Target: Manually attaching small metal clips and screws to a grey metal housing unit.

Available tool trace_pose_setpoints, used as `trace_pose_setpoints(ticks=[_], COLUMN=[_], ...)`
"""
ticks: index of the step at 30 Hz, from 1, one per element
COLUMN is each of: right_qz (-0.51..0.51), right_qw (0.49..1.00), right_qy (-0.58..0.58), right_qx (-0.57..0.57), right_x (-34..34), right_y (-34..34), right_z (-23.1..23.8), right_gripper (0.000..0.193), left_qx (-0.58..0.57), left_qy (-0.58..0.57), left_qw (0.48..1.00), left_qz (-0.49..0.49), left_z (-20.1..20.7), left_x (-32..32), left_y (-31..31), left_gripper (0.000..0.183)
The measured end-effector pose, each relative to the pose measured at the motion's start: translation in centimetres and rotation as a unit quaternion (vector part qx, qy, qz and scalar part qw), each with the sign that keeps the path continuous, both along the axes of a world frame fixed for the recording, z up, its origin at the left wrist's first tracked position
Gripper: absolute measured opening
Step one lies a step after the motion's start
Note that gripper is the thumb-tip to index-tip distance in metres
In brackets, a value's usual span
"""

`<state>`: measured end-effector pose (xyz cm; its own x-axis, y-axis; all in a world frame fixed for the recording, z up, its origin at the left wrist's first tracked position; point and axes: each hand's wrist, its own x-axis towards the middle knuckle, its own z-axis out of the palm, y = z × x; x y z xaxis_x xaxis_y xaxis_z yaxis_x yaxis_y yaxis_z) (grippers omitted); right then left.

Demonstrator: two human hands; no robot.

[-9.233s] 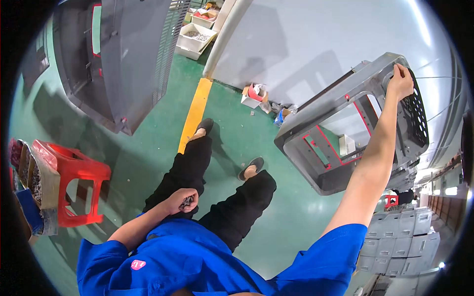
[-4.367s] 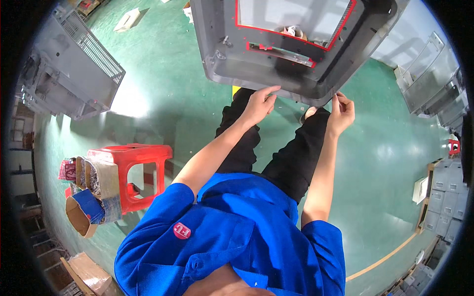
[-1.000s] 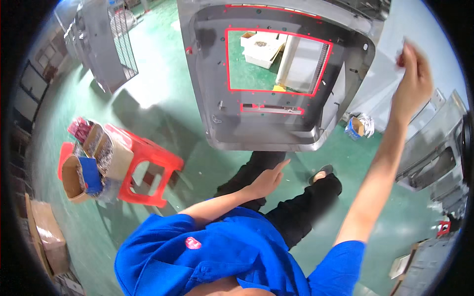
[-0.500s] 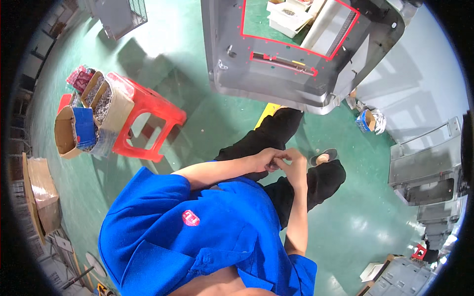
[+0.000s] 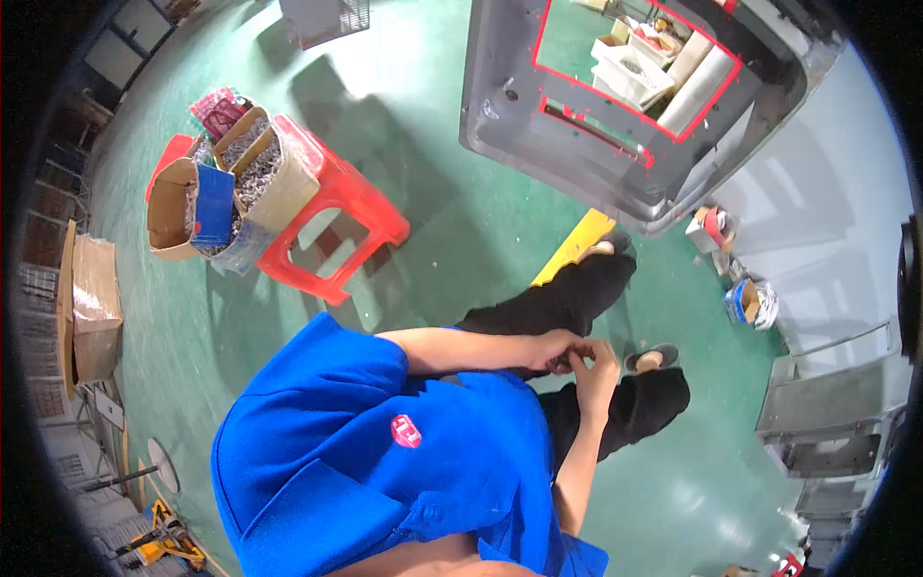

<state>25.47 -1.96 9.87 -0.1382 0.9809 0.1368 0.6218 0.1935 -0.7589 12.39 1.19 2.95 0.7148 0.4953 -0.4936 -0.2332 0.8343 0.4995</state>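
The grey housing is showing red edging around its openings, a yellow stripe is marking the green floor, a brown carton is baring a blue flap near a red stool — and the blue shirt is carrying a red-and-white badge above black trousers.

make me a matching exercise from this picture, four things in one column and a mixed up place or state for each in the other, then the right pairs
Things
1. red stool
2. right hand
3. yellow strip
4. grey frame

Places or states
A. lies flat on the green floor
B. has openings edged in red
C. has an arched opening in its side
D. is close together with the left hand, in front of the blue shirt

Right pairs: 1-C, 2-D, 3-A, 4-B
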Motion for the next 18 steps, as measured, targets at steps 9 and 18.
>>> trace_pose_setpoints(ticks=[9, 18], right_qz=[-0.019, -0.078], right_qw=[0.995, 0.986], right_qy=[0.089, 0.116], right_qx=[-0.047, -0.09], right_x=[1.5, 2.5], right_y=[-0.4, -1.0], right_z=[-0.5, -1.7], right_gripper=[0.015, 0.01], left_qx=[0.045, 0.069], left_qy=[-0.014, -0.003], left_qw=[0.999, 0.997], left_qz=[-0.023, -0.017], left_z=[-0.1, 0.0], left_x=[1.0, 1.7], left_y=[-0.3, -0.4], left_gripper=[0.029, 0.033])
